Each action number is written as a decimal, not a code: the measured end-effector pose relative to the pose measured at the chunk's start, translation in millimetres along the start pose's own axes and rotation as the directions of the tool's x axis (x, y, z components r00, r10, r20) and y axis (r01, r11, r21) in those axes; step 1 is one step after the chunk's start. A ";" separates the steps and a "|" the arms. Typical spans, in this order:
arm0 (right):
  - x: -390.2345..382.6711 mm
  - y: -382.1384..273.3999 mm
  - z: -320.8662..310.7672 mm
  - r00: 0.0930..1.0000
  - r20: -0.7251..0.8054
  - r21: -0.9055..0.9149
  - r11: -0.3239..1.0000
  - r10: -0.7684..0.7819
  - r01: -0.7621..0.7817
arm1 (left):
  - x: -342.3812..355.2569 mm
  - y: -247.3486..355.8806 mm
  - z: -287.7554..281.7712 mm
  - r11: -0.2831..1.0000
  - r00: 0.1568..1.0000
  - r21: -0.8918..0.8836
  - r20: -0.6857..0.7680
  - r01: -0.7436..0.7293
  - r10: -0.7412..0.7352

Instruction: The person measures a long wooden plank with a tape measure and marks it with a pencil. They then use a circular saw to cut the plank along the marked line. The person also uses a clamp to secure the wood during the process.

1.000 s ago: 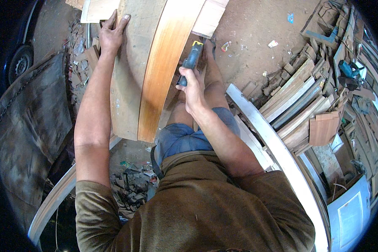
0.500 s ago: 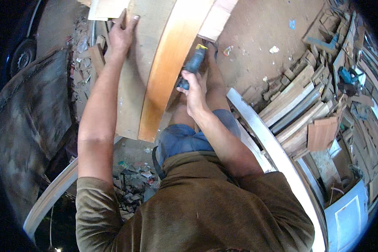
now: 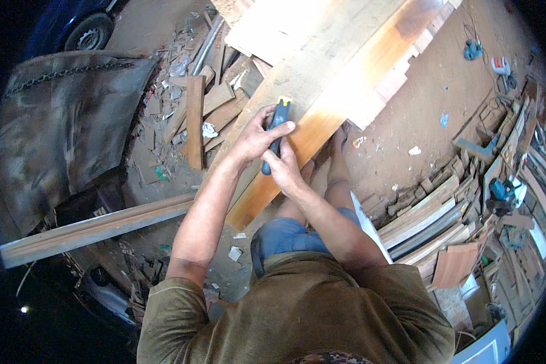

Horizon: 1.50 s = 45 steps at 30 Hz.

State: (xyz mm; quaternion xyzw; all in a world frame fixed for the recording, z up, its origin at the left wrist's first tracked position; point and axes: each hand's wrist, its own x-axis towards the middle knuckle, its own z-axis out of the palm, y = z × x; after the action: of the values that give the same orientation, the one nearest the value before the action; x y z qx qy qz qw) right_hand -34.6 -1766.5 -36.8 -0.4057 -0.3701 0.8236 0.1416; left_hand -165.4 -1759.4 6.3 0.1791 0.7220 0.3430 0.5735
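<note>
Both my hands hold a slim dark blue-grey hand tool with a yellow end (image 3: 278, 124); its exact kind I cannot make out. My left hand (image 3: 256, 134) wraps its upper part, thumb across it. My right hand (image 3: 285, 167) grips the lower part, just under the left. Beneath the tool lies a long workpiece: a pale board (image 3: 297, 79) with a glossy orange-brown wooden strip (image 3: 312, 130) along its right side. The tool appears to be held above this wood; I cannot tell whether it touches.
Wood offcuts (image 3: 194, 121) and rubbish litter the ground at left, near a dark sheet (image 3: 73, 127) and a car wheel (image 3: 90, 33). A long beam (image 3: 103, 227) reaches in from the left. Stacked planks (image 3: 424, 212) fill the right side. A teal power tool (image 3: 472, 50) lies at far right.
My left hand has left the far part of the board and joined the right on the tool. The tool has come over the wood, and the whole view has shifted.
</note>
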 end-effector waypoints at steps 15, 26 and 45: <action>109.5 15.5 111.6 0.989 -0.145 0.302 0.953 0.004 0.040 | 109.8 67.9 -123.8 0.805 0.989 0.588 -0.057 -0.079 0.139; 170.7 56.6 150.5 0.940 -0.332 0.572 0.809 0.076 0.137 | 234.2 126.5 -50.7 0.455 0.717 0.709 0.103 -0.538 0.689; 237.5 71.2 145.7 0.783 -0.622 0.341 0.892 -0.023 0.297 | 241.1 112.3 -65.4 0.331 0.856 0.920 0.008 -0.209 0.517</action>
State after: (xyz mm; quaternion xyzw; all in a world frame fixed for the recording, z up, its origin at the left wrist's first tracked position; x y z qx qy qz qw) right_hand -292.3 -1760.7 -164.5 -0.5718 -0.1530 0.6956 0.4071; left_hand -309.8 -1542.5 -78.1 0.5627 0.8048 0.0470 0.1831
